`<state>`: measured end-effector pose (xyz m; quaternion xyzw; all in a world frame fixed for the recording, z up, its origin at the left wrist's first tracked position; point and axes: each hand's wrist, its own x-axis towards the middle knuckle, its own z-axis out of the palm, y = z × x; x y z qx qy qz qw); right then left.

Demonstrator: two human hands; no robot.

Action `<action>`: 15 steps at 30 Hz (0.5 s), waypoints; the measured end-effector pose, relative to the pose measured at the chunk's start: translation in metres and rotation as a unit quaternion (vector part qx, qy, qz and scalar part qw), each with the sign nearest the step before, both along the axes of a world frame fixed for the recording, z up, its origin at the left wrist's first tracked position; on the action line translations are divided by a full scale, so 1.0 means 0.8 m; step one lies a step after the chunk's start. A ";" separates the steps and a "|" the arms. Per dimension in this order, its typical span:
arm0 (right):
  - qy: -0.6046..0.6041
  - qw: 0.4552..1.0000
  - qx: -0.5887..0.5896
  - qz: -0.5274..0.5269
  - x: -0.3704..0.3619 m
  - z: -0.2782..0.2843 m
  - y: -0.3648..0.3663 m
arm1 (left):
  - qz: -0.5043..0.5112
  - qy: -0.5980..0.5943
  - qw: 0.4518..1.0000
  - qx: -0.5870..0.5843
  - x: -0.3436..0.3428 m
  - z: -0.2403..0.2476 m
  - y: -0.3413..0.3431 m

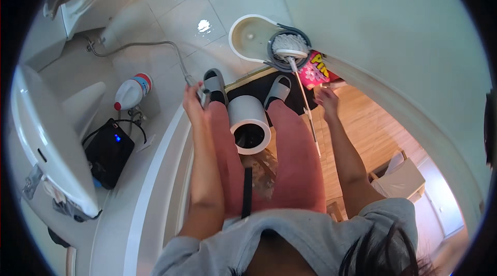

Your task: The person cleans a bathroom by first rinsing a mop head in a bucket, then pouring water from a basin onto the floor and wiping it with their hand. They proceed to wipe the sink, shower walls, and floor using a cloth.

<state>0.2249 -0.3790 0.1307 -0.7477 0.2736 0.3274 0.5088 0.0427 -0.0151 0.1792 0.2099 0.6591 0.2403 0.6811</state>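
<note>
Sprayer (206,98), silvery, tubular, metal-looking, clasped by left hand (193,104), seems rigid, light, best gripped mid-handle; whether right hand (327,102) grasps anything is unclear.

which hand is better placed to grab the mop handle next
Probably the right hand: it is close to the mop handle, with nothing clearly visible in its grip. The left hand is farther away and holds the hose sprayer.
</note>
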 end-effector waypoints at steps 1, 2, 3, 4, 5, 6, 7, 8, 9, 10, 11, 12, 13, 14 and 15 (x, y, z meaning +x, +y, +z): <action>-0.020 0.992 0.014 0.120 0.003 -0.030 0.055 | 0.008 0.028 1.000 -0.002 0.003 -0.003 -0.014; -0.067 0.966 0.011 0.248 0.011 -0.064 0.100 | -0.019 0.012 1.000 -0.009 -0.006 -0.014 -0.026; -0.072 0.973 0.105 0.191 0.012 -0.104 0.144 | -0.048 -0.008 0.999 -0.013 -0.013 -0.023 -0.039; -0.143 0.935 0.041 0.321 0.018 -0.139 0.182 | -0.076 -0.028 0.997 -0.016 -0.022 -0.033 -0.048; -0.211 0.871 -0.023 0.442 0.026 -0.177 0.214 | -0.058 -0.029 0.998 -0.021 -0.024 -0.044 -0.055; -0.261 0.846 -0.025 0.464 0.030 -0.222 0.234 | -0.045 -0.034 0.998 -0.028 -0.020 -0.052 -0.059; -0.307 0.820 -0.030 0.483 0.030 -0.265 0.248 | -0.033 -0.037 0.998 -0.038 -0.018 -0.058 -0.060; -0.288 0.822 -0.091 0.483 0.030 -0.299 0.262 | -0.037 -0.033 0.998 -0.047 -0.017 -0.060 -0.060; -0.271 0.820 -0.151 0.480 0.030 -0.328 0.275 | -0.040 -0.031 0.997 -0.053 -0.013 -0.060 -0.054; -0.228 0.826 -0.195 0.478 0.029 -0.346 0.294 | -0.037 -0.025 0.997 -0.055 -0.014 -0.061 -0.049; -0.181 0.827 -0.235 0.478 0.028 -0.355 0.319 | -0.037 -0.010 0.998 -0.052 -0.020 -0.057 -0.047; -0.138 0.824 -0.277 0.474 0.028 -0.366 0.335 | -0.041 0.001 0.998 -0.048 -0.023 -0.051 -0.044; -0.144 0.821 -0.289 0.470 0.032 -0.389 0.332 | -0.054 0.004 0.997 -0.048 -0.024 -0.048 -0.040; -0.152 0.819 -0.301 0.465 0.040 -0.408 0.326 | -0.062 -0.006 0.997 -0.047 -0.023 -0.049 -0.035; -0.156 0.816 -0.314 0.459 0.048 -0.424 0.316 | -0.070 -0.014 0.996 -0.050 -0.023 -0.048 -0.031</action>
